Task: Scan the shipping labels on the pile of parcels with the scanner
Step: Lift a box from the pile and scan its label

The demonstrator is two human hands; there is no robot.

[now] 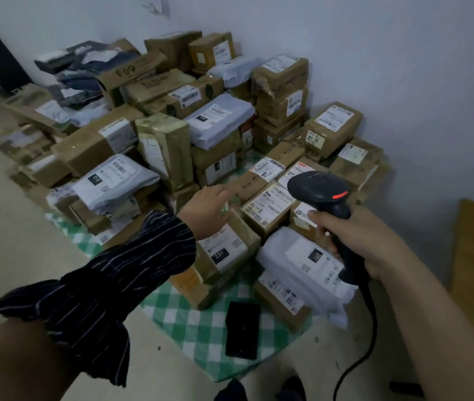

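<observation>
Holds the scanner (pixel 319 189) by its handle in the right hand (pixel 357 235), fingers (pixel 321 224) curled tight round it, head tipped forward and down over the near right part of the pile of parcels (pixel 172 117). Stretches the left hand (pixel 206 209) over the long brown box (pixel 245 185) lying near-left to far-right just left of the scanner, fingers straight and holding nothing, tips too blurred to tell contact. Probably needs only a small leftward swing of the right hand, the nearer one, toward that box's label (pixel 267 169)
</observation>
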